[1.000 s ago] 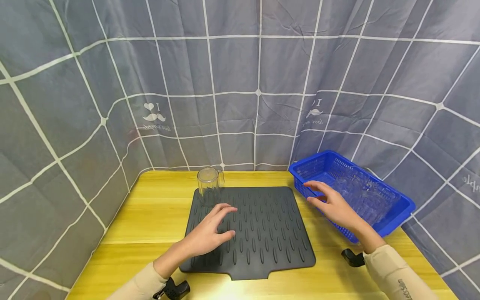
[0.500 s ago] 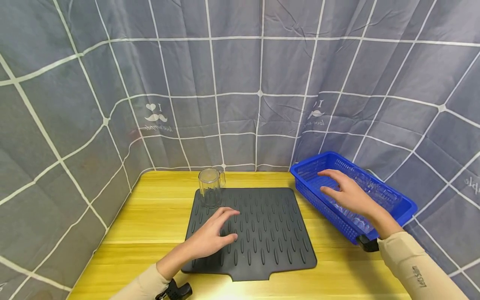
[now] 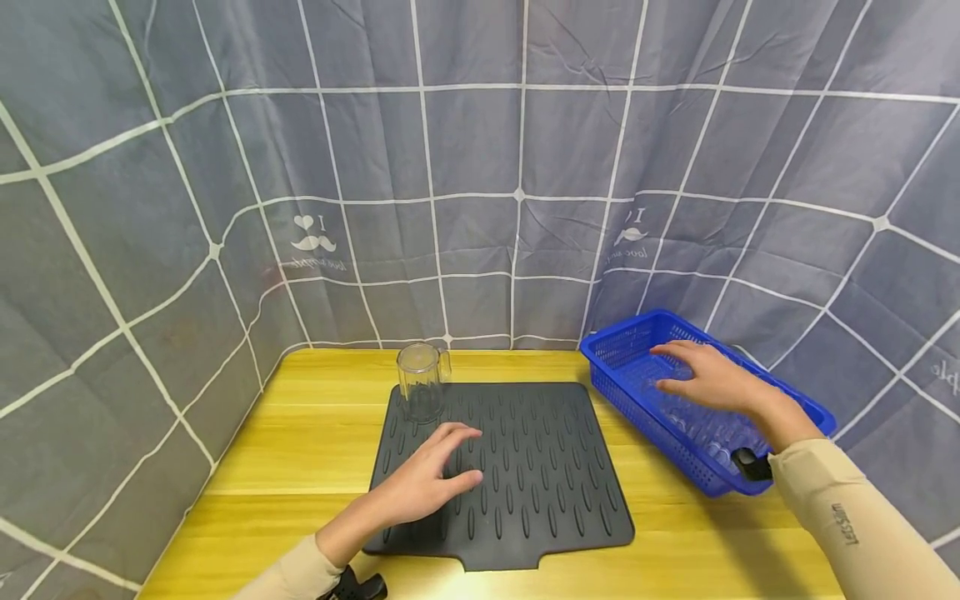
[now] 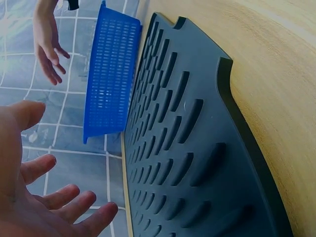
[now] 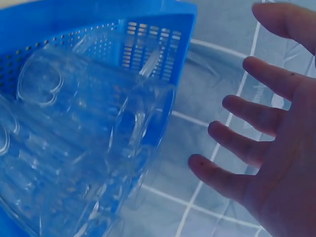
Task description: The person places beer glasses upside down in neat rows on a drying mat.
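My left hand (image 3: 423, 479) hovers over the black ridged drying mat (image 3: 525, 467), fingers spread and nothing in them. Beyond its fingertips a clear glass mug (image 3: 422, 383) stands on the mat's far left corner, its handle pointing right. Above the blue plastic basket (image 3: 637, 396) is my right hand (image 3: 708, 377), loosely bent and holding nothing. Several clear glass mugs (image 5: 94, 118) lie on their sides in the basket, close to the right hand's fingers in the right wrist view. In the head view the right hand and forearm cover part of them.
The mat lies on a yellow wood-grain table (image 3: 315, 433), its tab toward the front edge. A grey curtain (image 3: 480, 233) with white grid lines hangs behind and along both sides. The basket stands at the table's right, close to the curtain.
My right hand has moved right, from the basket's left rim to over its inside. The left hand has stayed nearly still over the mat, and the standing mug has not moved.
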The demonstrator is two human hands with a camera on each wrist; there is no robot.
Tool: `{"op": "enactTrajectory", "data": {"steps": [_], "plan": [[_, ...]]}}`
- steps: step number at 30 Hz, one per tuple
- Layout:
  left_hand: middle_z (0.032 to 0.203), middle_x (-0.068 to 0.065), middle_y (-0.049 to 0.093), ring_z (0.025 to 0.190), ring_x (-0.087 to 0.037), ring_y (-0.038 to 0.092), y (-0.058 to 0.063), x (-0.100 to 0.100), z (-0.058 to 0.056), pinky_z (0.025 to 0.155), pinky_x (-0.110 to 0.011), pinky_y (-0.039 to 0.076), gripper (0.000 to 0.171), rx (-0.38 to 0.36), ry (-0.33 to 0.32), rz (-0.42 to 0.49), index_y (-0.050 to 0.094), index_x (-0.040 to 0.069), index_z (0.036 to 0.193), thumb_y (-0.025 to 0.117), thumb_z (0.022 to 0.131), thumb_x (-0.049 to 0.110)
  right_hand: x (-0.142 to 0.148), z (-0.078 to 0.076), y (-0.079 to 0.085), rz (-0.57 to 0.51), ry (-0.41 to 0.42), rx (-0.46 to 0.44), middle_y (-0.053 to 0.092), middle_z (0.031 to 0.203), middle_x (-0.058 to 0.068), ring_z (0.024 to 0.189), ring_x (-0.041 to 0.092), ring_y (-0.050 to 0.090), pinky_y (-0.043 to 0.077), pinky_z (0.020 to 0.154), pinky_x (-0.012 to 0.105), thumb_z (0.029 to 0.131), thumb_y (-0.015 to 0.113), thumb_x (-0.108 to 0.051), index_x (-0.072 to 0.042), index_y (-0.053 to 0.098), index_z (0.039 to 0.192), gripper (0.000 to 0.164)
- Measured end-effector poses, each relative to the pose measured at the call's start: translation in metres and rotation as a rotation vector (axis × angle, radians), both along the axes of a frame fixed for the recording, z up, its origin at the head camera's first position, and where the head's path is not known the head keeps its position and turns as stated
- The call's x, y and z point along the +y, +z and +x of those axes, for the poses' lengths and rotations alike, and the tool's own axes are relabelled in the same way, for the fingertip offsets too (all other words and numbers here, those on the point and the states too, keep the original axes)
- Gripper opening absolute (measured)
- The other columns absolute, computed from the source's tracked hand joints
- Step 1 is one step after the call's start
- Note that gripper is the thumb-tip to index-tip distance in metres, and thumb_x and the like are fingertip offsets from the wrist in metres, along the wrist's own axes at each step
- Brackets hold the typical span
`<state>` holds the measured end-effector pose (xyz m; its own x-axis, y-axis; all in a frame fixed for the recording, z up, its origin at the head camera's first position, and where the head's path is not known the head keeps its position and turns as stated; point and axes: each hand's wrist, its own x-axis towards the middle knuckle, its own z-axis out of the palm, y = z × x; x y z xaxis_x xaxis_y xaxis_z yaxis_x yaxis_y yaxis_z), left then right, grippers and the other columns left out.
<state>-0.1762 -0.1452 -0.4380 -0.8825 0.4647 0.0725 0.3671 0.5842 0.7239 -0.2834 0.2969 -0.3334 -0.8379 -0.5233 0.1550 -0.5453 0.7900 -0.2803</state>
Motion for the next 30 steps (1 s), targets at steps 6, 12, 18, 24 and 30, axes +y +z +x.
{"op": "enactTrajectory", "data": {"steps": [6, 12, 18, 24, 30], "plan": [[0.152, 0.000, 0.038, 0.123, -0.029, 0.054, -0.001, 0.000, 0.002, 0.082, -0.039, 0.050, 0.058, 0.002, 0.004, -0.002, 0.044, 0.028, 0.150, 0.060, 0.098, 0.051, 0.011, -0.006, -0.002, 0.014, 0.001, -0.032, 0.055, 0.138, 0.030, 0.132, 0.053, 0.044, 0.036, 0.106, 0.066, 0.087, 0.076, -0.022, 0.003, 0.056, 0.138, 0.061], [0.154, -0.001, 0.036, 0.129, -0.031, 0.052, 0.000, 0.000, 0.002, 0.086, -0.043, 0.051, 0.060, -0.012, -0.001, -0.012, 0.043, 0.028, 0.150, 0.059, 0.098, 0.052, 0.021, -0.013, -0.004, 0.016, -0.049, -0.126, 0.050, 0.143, 0.033, 0.135, 0.056, 0.038, 0.033, 0.107, 0.068, 0.083, 0.080, -0.026, 0.004, 0.053, 0.141, 0.070], [0.152, -0.002, 0.038, 0.132, -0.032, 0.050, -0.002, 0.000, 0.002, 0.089, -0.047, 0.050, 0.058, -0.021, 0.000, 0.005, 0.044, 0.027, 0.149, 0.058, 0.099, 0.052, 0.025, -0.018, -0.007, 0.026, -0.074, -0.169, 0.049, 0.142, 0.035, 0.132, 0.057, 0.041, 0.038, 0.103, 0.067, 0.080, 0.082, -0.026, 0.003, 0.054, 0.140, 0.072], [0.152, -0.002, 0.038, 0.132, -0.032, 0.050, -0.003, 0.001, 0.001, 0.092, -0.049, 0.049, 0.057, -0.016, -0.005, 0.023, 0.044, 0.027, 0.149, 0.056, 0.100, 0.053, 0.029, -0.024, -0.012, 0.030, -0.088, -0.194, 0.049, 0.141, 0.036, 0.131, 0.058, 0.041, 0.038, 0.103, 0.067, 0.079, 0.083, -0.026, 0.005, 0.053, 0.140, 0.074], [0.153, 0.000, 0.038, 0.134, -0.028, 0.048, -0.003, 0.001, 0.001, 0.095, -0.054, 0.049, 0.055, -0.020, -0.009, 0.042, 0.045, 0.029, 0.148, 0.053, 0.101, 0.054, 0.032, -0.028, -0.017, 0.035, -0.093, -0.193, 0.050, 0.140, 0.035, 0.130, 0.058, 0.043, 0.039, 0.101, 0.067, 0.077, 0.084, -0.025, 0.004, 0.055, 0.138, 0.074]]}}
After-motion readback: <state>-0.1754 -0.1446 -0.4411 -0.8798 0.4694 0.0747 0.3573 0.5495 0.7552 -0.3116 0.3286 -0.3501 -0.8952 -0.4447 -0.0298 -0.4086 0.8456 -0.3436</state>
